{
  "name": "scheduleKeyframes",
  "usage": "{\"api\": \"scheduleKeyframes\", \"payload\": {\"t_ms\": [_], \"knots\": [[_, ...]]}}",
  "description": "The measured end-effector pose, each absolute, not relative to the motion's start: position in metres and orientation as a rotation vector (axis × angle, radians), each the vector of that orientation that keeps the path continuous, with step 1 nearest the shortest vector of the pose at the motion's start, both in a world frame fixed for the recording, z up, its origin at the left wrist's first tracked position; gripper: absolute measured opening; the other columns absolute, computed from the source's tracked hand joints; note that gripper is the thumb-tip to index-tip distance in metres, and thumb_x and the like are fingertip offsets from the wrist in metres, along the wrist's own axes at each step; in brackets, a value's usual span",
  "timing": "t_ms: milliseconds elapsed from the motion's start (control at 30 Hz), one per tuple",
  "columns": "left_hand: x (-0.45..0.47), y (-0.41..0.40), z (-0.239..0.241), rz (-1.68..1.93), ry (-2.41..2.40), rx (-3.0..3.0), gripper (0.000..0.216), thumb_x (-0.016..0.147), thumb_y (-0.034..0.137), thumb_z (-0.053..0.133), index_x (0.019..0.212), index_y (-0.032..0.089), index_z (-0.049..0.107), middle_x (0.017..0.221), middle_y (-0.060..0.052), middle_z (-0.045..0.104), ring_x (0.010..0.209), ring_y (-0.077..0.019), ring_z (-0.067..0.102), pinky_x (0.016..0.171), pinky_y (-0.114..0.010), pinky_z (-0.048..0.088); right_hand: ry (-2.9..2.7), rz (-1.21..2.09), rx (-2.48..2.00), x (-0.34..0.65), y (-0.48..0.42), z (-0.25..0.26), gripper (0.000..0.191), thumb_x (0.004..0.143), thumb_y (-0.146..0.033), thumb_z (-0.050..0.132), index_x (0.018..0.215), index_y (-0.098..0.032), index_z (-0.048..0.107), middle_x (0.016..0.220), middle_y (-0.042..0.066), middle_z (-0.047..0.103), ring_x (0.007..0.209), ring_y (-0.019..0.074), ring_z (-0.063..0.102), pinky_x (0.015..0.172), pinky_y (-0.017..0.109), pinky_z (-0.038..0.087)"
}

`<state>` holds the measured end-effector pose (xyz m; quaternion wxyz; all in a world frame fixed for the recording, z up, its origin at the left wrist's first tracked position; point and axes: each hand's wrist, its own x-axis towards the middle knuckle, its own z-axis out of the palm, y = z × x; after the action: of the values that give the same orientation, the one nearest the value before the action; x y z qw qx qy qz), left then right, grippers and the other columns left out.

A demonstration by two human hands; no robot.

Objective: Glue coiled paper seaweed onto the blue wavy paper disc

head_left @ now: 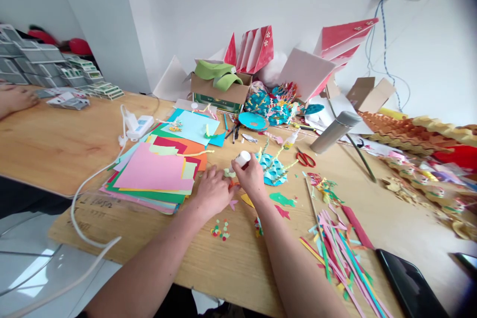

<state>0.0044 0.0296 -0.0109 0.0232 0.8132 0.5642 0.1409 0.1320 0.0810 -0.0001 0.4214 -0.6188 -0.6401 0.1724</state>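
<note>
My right hand (252, 179) is closed around a white glue stick (243, 159), tilted above the table. Beside it, my left hand (214, 191) presses a small orange paper cut-out (234, 185) at its fingertips; part of the piece is hidden. Paper fish lie around my right wrist: a green fish (281, 199), a red fish (282, 211) and a yellow piece (247, 201) partly covered. A blue paper plate craft (273, 169) with twisted yellow and green strips stands just beyond my right hand. Small paper dots (220, 230) are scattered nearer me.
Coloured paper sheets (149, 169) are stacked at left, near a white power strip (140, 127). Red scissors (305, 158), a glue bottle (291, 139), a metal flask (335, 131), paper strips (343, 258) and a phone (410, 283) occupy the right. Another person's hand (17, 99) rests far left.
</note>
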Motion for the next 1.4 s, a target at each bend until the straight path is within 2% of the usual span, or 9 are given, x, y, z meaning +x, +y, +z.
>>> {"api": "scheduleKeyframes", "payload": {"t_ms": [467,1400], "knots": [[0.0050,0.0293,-0.0086,0.436,1.752,2.524,0.041,0.096,0.046,0.039,0.105,0.019,0.069,0.115,-0.011,0.064,0.126,-0.0334,0.044,0.106,-0.051,0.035,-1.572,0.398,-1.576,0.1315,0.0819,-0.0020,0.023,0.073,-0.040,0.056,0.075,-0.024,0.040,0.061,-0.004,0.052,0.057,0.0158,0.051,0.059,0.027,0.039],[0.0046,0.0299,-0.0079,0.438,1.718,2.556,0.039,0.095,0.042,0.041,0.102,0.016,0.070,0.110,-0.013,0.066,0.122,-0.0316,0.047,0.106,-0.049,0.037,-1.578,0.399,-1.554,0.1289,0.0779,-0.0001,0.023,0.073,-0.040,0.057,0.074,-0.023,0.042,0.060,-0.004,0.053,0.055,0.0151,0.051,0.058,0.027,0.038]]}}
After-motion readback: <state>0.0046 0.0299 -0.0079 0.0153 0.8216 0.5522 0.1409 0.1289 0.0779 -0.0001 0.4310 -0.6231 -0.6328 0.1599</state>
